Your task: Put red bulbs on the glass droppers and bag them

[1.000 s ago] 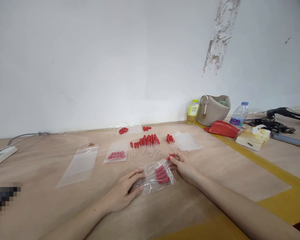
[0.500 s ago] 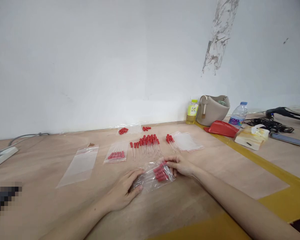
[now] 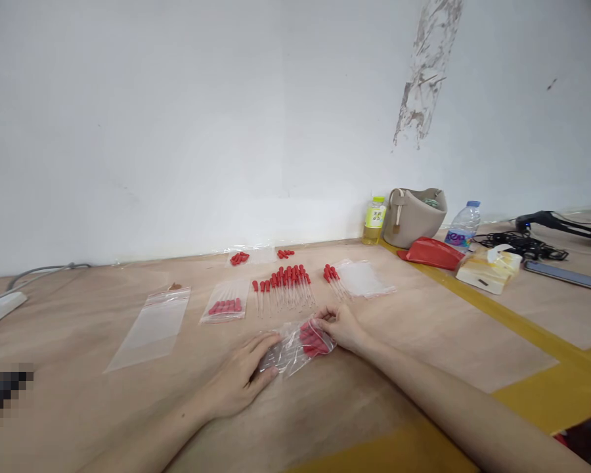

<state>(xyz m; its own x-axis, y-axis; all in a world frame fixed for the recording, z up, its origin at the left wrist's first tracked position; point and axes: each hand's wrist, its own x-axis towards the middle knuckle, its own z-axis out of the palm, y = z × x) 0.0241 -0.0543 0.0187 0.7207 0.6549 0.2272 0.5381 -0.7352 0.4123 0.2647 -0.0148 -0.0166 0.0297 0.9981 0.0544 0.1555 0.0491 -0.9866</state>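
Observation:
A clear zip-lock bag [image 3: 288, 355] lies in front of me with several droppers in it, their red rubber bulbs [image 3: 315, 338] toward its right end. My left hand [image 3: 243, 371] holds the bag's left end between thumb and fingers. At the right end, the fingers of my right hand [image 3: 339, 327] pinch the bag's edge near the bulbs. Beyond my hands lies a row of loose red-bulbed droppers [image 3: 290, 282], with a smaller bunch of droppers [image 3: 333, 272] to its right. Another filled bag [image 3: 225, 302] lies flat to the left.
Farther left is a flat zip-lock bag [image 3: 152, 328]; stacked bags [image 3: 367, 279] lie right of the droppers. Loose red bulbs [image 3: 239, 259] are near the wall. A tea bottle [image 3: 374, 223], grey bag [image 3: 416, 217], water bottle [image 3: 463, 226], tissue pack [image 3: 488, 268] and cables stand back right.
My right hand has shifted slightly left, its fingers more curled at the bag's edge. The bag's right end is more bunched and its bulbs have tilted. My left hand keeps its hold.

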